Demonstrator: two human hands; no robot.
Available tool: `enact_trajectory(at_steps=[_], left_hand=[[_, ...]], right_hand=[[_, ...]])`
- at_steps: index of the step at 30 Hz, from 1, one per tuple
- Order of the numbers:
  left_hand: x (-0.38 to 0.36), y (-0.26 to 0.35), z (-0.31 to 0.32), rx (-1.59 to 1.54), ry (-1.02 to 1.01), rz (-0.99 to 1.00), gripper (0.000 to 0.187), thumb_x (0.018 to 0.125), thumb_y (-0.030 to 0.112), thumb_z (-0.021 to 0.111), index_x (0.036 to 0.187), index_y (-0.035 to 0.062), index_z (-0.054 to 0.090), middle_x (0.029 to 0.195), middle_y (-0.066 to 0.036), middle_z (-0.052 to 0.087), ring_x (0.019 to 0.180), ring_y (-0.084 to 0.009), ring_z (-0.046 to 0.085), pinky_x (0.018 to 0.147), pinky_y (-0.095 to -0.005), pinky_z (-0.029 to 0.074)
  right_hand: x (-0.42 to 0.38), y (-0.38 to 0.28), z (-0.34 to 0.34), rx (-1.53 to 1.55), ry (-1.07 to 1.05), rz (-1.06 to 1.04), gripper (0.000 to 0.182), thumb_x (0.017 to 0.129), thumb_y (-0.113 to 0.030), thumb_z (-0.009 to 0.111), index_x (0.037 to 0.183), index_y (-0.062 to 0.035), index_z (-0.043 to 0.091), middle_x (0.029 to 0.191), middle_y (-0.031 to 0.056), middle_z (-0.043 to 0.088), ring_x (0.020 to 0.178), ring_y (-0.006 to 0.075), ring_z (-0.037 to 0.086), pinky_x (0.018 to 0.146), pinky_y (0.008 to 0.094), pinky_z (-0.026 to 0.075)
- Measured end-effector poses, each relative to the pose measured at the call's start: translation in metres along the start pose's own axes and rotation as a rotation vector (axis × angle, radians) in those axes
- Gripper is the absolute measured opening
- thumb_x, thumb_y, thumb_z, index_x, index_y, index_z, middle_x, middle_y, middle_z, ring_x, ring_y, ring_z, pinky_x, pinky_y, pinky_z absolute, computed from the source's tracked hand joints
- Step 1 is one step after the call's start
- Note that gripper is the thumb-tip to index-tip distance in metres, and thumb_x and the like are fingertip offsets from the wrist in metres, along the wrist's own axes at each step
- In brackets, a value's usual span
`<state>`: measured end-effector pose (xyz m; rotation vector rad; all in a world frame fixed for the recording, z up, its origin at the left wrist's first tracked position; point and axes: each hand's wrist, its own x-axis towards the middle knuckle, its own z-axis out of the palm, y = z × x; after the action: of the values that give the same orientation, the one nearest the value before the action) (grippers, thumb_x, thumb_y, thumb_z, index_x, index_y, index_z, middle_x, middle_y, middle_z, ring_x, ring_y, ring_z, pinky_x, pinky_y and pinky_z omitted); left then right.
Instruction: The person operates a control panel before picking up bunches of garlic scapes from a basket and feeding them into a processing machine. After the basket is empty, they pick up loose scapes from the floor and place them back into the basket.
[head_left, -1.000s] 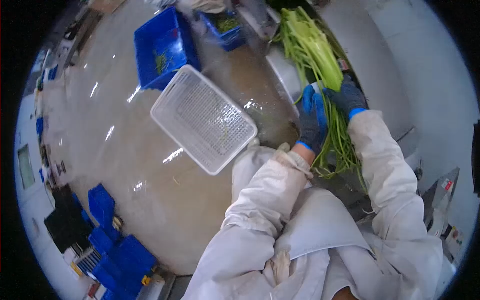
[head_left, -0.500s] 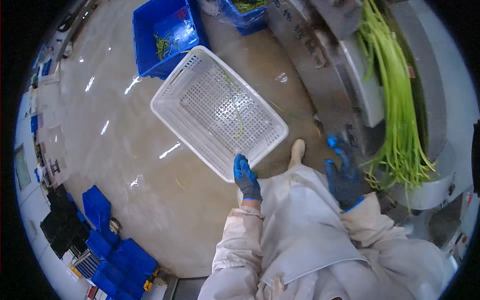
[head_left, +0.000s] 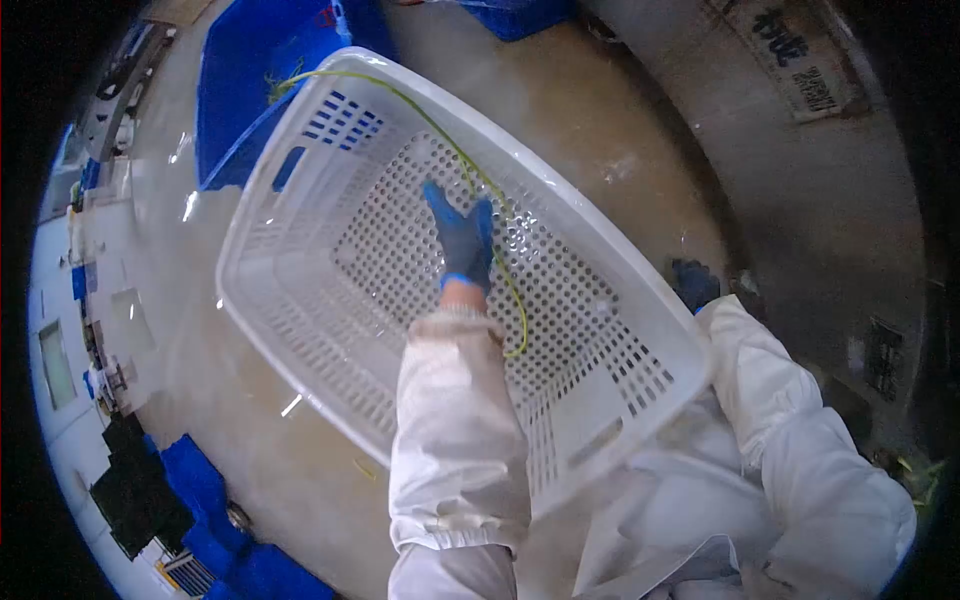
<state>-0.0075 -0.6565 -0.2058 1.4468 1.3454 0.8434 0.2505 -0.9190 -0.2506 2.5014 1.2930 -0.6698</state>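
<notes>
Reaching into the tilted white basket (head_left: 330,330), the left hand (head_left: 460,240) lies fingers-spread on its perforated floor beside a green stem (head_left: 500,260) running along the basket's length, while the right hand (head_left: 695,285), grip indeterminate, sits at the far rim.

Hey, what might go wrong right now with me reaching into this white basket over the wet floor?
The floor looks wet and glossy, so leaning forward might cost you your footing. The left hand reaches deep into the white basket near the long green stem, while the right hand is mostly hidden behind the rim, so the tilted basket may slip or tip. The thin stem could snag in the holes and snap when pulled.
</notes>
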Motion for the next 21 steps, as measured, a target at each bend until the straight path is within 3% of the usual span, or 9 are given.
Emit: enact_trajectory(at_steps=[3,6,9,11,13,14,18,20,21], left_hand=[[0.05,0.005,0.024,-0.27,-0.048,-0.123,0.069,0.08,0.014,0.061,0.136,0.0,0.023,0.129,-0.021,0.042,0.112,-0.0323,0.045,0.09,-0.0362,0.041],[0.038,0.004,0.008,-0.239,-0.172,-0.239,0.051,0.08,0.013,0.059,0.126,0.0013,0.041,0.112,-0.017,0.054,0.095,-0.0274,0.056,0.079,-0.0354,0.047],[-0.006,-0.059,-0.02,0.764,-0.07,0.501,0.026,0.08,0.015,0.056,0.104,0.0035,0.058,0.087,-0.014,0.061,0.076,-0.0249,0.06,0.065,-0.0338,0.049],[-0.029,-0.092,-0.012,-0.018,-0.019,-0.621,0.028,0.08,0.023,0.057,0.099,0.0037,0.059,0.088,-0.019,0.06,0.078,-0.0321,0.059,0.07,-0.0371,0.048],[-0.039,-0.112,0.001,0.28,0.001,-0.491,0.031,0.079,0.029,0.058,0.096,0.0025,0.059,0.086,-0.02,0.06,0.08,-0.0348,0.058,0.072,-0.0395,0.047],[-0.044,-0.121,0.009,0.58,0.009,-0.348,0.036,0.079,0.034,0.059,0.093,0.0013,0.059,0.085,-0.021,0.06,0.082,-0.0376,0.057,0.075,-0.0418,0.046],[-0.044,-0.107,0.024,0.651,0.099,-0.327,0.04,0.078,0.039,0.057,0.094,0.0018,0.06,0.093,-0.023,0.06,0.091,-0.0392,0.057,0.081,-0.0467,0.044],[-0.031,-0.106,0.021,0.663,-0.203,-0.484,0.039,0.078,0.035,0.056,0.098,0.0025,0.059,0.1,-0.023,0.06,0.096,-0.0386,0.056,0.084,-0.0465,0.044],[-0.03,-0.109,0.017,0.655,-0.193,-0.491,0.039,0.078,0.035,0.056,0.098,0.0025,0.059,0.1,-0.023,0.06,0.096,-0.0386,0.056,0.084,-0.0465,0.044]], right_hand=[[0.022,-0.003,0.026,-0.089,-0.13,0.012,0.037,0.07,-0.024,0.062,0.106,-0.0135,0.06,0.103,0.0144,0.058,0.098,0.0314,0.055,0.082,0.048,0.044],[0.015,0.003,0.037,-0.08,-0.017,-0.319,0.02,0.07,-0.018,0.057,0.085,-0.0084,0.066,0.089,0.0167,0.061,0.085,0.0358,0.059,0.069,0.0486,0.046],[0.014,0.003,0.039,0.029,0.046,-0.254,0.018,0.07,-0.017,0.056,0.081,-0.0067,0.067,0.08,0.0191,0.061,0.077,0.0381,0.059,0.067,0.0489,0.047],[0.015,-0.002,0.034,0.09,0.052,-0.232,0.017,0.073,-0.017,0.055,0.083,-0.0058,0.063,0.078,0.0202,0.06,0.075,0.0396,0.059,0.067,0.0501,0.047],[0.015,-0.018,0.016,0.262,-0.03,0.22,0.014,0.079,-0.017,0.055,0.084,-0.0039,0.056,0.077,0.0208,0.06,0.072,0.039,0.059,0.066,0.0478,0.046],[0.015,-0.019,0.005,0.247,-0.038,0.209,0.014,0.079,-0.017,0.055,0.084,-0.0039,0.056,0.077,0.0208,0.06,0.072,0.039,0.059,0.066,0.0478,0.046],[0.012,-0.017,-0.029,0.659,0.163,-0.142,0.011,0.088,-0.017,0.053,0.084,-0.0064,0.051,0.071,0.0113,0.056,0.064,0.026,0.054,0.06,0.0379,0.045],[0.016,-0.005,-0.034,0.97,0.181,-0.191,0.009,0.092,-0.017,0.049,0.087,-0.01,0.051,0.073,0.0016,0.052,0.061,0.0105,0.046,0.056,0.0287,0.044],[0.012,-0.008,-0.047,0.962,0.177,-0.202,0.009,0.092,-0.017,0.049,0.087,-0.01,0.051,0.073,0.0016,0.052,0.061,0.0105,0.046,0.056,0.0287,0.044]])
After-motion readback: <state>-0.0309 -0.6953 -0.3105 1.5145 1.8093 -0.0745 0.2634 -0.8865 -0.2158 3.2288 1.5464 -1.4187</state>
